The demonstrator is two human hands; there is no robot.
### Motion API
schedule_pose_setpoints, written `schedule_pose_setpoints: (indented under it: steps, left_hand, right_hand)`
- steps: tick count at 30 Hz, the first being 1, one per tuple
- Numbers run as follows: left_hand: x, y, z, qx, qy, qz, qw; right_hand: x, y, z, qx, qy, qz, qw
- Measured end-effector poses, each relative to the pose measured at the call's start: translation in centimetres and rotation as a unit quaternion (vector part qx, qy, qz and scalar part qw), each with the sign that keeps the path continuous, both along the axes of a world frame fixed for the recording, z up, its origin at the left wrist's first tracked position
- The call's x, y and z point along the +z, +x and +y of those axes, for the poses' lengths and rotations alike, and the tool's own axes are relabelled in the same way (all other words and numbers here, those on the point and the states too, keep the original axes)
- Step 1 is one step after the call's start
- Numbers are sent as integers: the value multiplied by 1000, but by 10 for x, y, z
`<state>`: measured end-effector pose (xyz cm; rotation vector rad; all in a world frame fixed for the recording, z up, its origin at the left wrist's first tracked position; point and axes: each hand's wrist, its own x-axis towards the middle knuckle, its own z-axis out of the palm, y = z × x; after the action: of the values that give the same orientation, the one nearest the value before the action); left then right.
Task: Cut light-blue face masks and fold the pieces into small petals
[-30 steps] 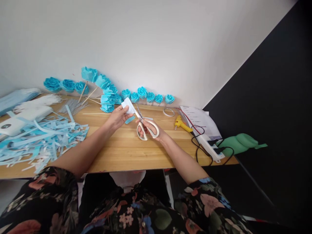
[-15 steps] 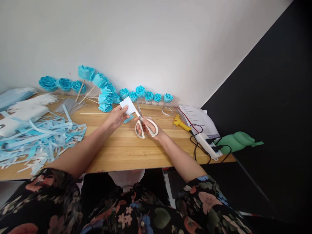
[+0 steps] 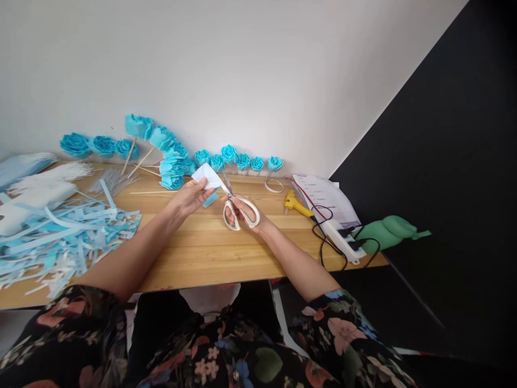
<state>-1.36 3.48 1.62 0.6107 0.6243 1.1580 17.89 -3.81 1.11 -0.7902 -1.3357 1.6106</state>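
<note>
1. Two hands, the left hand [image 3: 189,199] and the right hand [image 3: 246,214], are hovering over the middle of the desk [image 3: 226,258] in the head view.
2. The left fingers are pinching a small pale piece of paper [image 3: 207,175], thumb on top, and are keeping it raised above the desk.
3. The right fingers are gripping white-handled scissors [image 3: 230,197] through the loops; the blades are standing apart and pointing away from the person, just beside the paper's right edge. Whether they are touching it, I cannot tell.
4. A blue scrap [image 3: 210,200] is lying on the desk below the paper.
5. Blue flowers [image 3: 229,154] are lining the wall [image 3: 242,70] behind, some on thin sticks.
6. Cut strips [image 3: 68,231], white and blue, are lying in a loose heap on the left.
7. On the right, a white ring [image 3: 274,185] is lying near a yellow glue gun [image 3: 298,205].
8. Beyond that, a power strip [image 3: 343,242] with dark plugs is resting between a printed sheet [image 3: 329,199] and the desk's front edge, and a green object [image 3: 388,234] is lying beside it.
</note>
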Motion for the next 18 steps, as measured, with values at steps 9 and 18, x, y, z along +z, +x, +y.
schedule_pose_setpoints:
  steps: [9,18]
  left_hand:
    - [-2,3,0,3,-2,3,1000]
    - [-5,4,1,-1,15,1,1000]
  right_hand:
    - [0,-2,-3,-11,15,-4,1000]
    - [0,-5,-6,-42,-14,-22,999]
